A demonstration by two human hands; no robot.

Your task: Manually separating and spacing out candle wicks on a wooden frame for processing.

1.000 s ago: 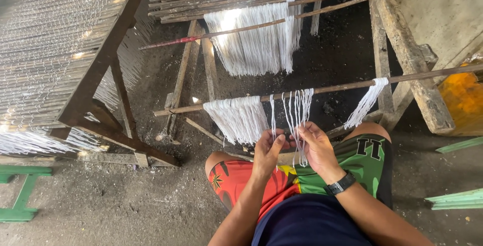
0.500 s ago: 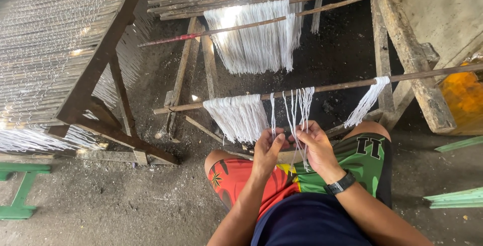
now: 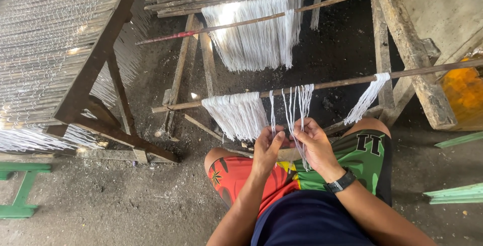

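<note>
Item: thin white strands (image 3: 297,110) hanging from a long brown wooden stick (image 3: 332,83), at 12 o'clock from the knees. Left hand (image 3: 266,148) and right hand (image 3: 314,143) each pinch several (fingers closed on them). A thicker white bundle (image 3: 236,115) hangs at 10 o'clock.

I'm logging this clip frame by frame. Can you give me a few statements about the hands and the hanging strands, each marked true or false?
1. Both hands, left hand and right hand, finger the loose white strands. True.
2. The strands hang from a wooden pole. True.
3. The right wrist is bare. False: it wears a dark wristband.
4. The thick bundle hangs to the right of the hands. False: it hangs to their left.
</note>
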